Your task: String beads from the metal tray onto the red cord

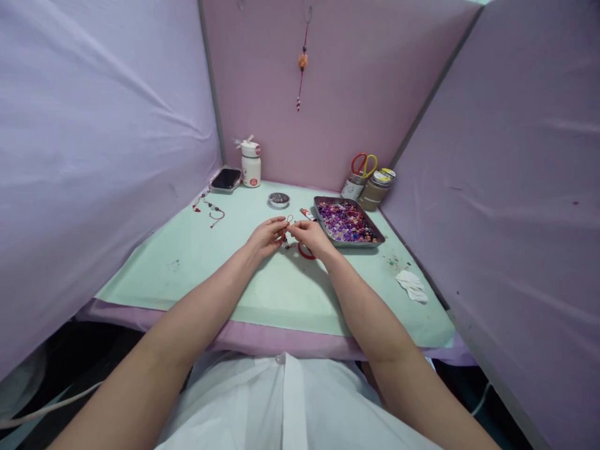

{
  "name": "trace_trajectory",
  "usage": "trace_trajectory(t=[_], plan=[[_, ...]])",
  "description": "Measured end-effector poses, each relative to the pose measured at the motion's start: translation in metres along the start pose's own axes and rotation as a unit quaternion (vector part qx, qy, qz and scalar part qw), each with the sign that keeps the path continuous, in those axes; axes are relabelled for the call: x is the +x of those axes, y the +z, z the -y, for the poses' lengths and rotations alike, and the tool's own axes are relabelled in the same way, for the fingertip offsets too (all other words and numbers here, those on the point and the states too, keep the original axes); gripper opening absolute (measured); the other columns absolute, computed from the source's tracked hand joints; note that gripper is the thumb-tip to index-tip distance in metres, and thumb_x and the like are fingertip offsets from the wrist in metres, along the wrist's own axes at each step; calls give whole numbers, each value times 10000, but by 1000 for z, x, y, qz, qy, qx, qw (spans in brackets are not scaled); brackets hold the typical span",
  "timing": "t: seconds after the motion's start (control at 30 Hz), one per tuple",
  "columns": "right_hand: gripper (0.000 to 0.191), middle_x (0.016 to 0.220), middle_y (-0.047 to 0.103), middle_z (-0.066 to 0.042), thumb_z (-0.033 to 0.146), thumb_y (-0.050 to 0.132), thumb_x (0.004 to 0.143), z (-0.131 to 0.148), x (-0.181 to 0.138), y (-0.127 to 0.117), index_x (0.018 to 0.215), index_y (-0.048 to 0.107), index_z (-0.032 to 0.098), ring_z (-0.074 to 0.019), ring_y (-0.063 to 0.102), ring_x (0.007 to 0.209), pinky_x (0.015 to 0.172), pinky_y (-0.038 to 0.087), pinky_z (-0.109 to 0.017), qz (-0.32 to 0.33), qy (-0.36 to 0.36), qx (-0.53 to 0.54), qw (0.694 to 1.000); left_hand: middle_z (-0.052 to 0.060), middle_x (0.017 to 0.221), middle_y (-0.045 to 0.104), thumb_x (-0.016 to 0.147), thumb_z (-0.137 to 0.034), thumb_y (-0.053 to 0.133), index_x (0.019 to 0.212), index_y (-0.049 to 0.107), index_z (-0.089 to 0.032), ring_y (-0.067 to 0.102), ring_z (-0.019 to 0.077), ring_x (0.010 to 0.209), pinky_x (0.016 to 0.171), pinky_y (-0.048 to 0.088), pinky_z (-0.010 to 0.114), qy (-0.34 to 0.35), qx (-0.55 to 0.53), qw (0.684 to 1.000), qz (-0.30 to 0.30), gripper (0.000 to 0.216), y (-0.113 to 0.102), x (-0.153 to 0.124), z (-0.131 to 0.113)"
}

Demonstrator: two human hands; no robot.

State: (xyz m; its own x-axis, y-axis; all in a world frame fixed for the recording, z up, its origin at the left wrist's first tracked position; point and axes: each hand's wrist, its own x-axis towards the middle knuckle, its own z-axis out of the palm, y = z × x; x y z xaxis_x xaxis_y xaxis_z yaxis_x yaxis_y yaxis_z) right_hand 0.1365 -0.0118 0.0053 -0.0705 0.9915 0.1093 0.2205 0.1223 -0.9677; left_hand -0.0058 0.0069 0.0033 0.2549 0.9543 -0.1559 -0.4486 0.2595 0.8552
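Over the middle of the pale green table, my left hand [269, 236] pinches a thin red cord [289, 219] whose small loop stands up above the fingertips. My right hand [310, 236] meets it there, thumb and finger closed together on the same cord. Below the left fingers hang a few small dark and red beads [286, 243]. Partly hidden under the right hand lies a red ring-shaped handle [306, 251]; the rest of that item is covered. Just past the right hand is a metal tray [354, 244] full of purple, red and orange beads.
Finished-looking beaded cords [213, 209] lie at the left, near a phone [227, 179] and a white bottle [251, 169]. A round clear dish [279, 200] sits behind my hands. Scissors [364, 164] stand in a jar beside another jar [375, 190]. A crumpled tissue [412, 286] lies right. A beaded string [302, 61] hangs on the back wall.
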Motion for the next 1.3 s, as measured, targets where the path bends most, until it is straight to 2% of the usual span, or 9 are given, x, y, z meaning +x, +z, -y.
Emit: trace_trajectory(t=[0.23, 0.33, 0.43, 0.57, 0.7, 0.83, 1.03, 1.2, 1.3], plan=[[282, 555, 486, 42, 438, 658, 651, 3, -3, -1, 650, 572, 171, -82, 383, 521, 522, 325, -242, 10, 2, -8, 1000, -19, 636, 560, 592, -150, 738, 799, 608, -182, 486, 85, 540, 511, 355, 225, -26, -28, 999, 22, 247, 1, 1, 1], [281, 641, 564, 16, 427, 676, 644, 5, -3, -3, 700, 584, 168, -100, 467, 594, 591, 385, -250, 6, -18, -2, 1000, -8, 658, 575, 593, -166, 740, 817, 594, -175, 503, 93, 560, 511, 360, 226, 7, 1, 1000, 16, 268, 3, 0, 2], [259, 732, 614, 0, 402, 660, 665, 7, -1, -4, 767, 601, 172, -117, 521, 679, 664, 411, -257, -28, -54, 24, 998, -7, 650, 584, 594, -174, 743, 850, 580, -168, 517, 91, 575, 540, 367, 224, 56, 51, 997, -7, 304, 6, -2, 4], [204, 683, 591, 13, 382, 618, 695, 5, 1, -3, 715, 589, 181, -114, 497, 646, 647, 395, -258, -67, -90, 43, 993, 6, 694, 634, 614, -167, 724, 911, 558, -173, 558, 100, 620, 614, 401, 243, 113, 81, 990, 21, 340, 7, -2, 9], [193, 625, 547, 26, 377, 604, 709, 2, 2, -2, 705, 578, 187, -108, 460, 594, 605, 372, -256, -72, -101, 42, 991, 3, 735, 656, 614, -164, 733, 950, 562, -182, 597, 114, 701, 716, 429, 273, 143, 97, 984, 45, 377, 5, -1, 10], [175, 593, 512, 40, 363, 600, 722, 1, 4, -3, 712, 568, 190, -99, 429, 560, 579, 353, -250, -67, -113, 40, 991, 1, 743, 661, 619, -179, 747, 967, 559, -181, 617, 121, 729, 755, 440, 289, 131, 80, 987, 57, 395, 6, -4, 7], [164, 594, 519, 39, 352, 607, 720, 1, 5, -3, 721, 572, 192, -94, 423, 549, 550, 332, -244, -58, -113, 49, 991, 21, 706, 666, 665, -216, 733, 962, 564, -160, 635, 124, 711, 736, 452, 277, 87, 60, 993, 48, 346, 8, -8, 3], [217, 571, 498, 51, 393, 649, 690, 2, 3, -2, 729, 565, 196, -70, 374, 494, 476, 272, -222, -15, -55, 132, 990, 4, 729, 667, 644, -183, 743, 986, 552, -175, 627, 110, 694, 686, 442, 253, 79, 52, 994, 60, 392, 7, -8, 2], [258, 605, 518, 42, 411, 683, 657, 0, 4, -2, 731, 558, 198, -67, 397, 510, 458, 262, -208, -4, -24, 178, 984, 0, 727, 664, 643, -177, 743, 986, 546, -185, 627, 112, 701, 672, 439, 249, 76, 47, 995, 53, 396, 7, -8, 2]])
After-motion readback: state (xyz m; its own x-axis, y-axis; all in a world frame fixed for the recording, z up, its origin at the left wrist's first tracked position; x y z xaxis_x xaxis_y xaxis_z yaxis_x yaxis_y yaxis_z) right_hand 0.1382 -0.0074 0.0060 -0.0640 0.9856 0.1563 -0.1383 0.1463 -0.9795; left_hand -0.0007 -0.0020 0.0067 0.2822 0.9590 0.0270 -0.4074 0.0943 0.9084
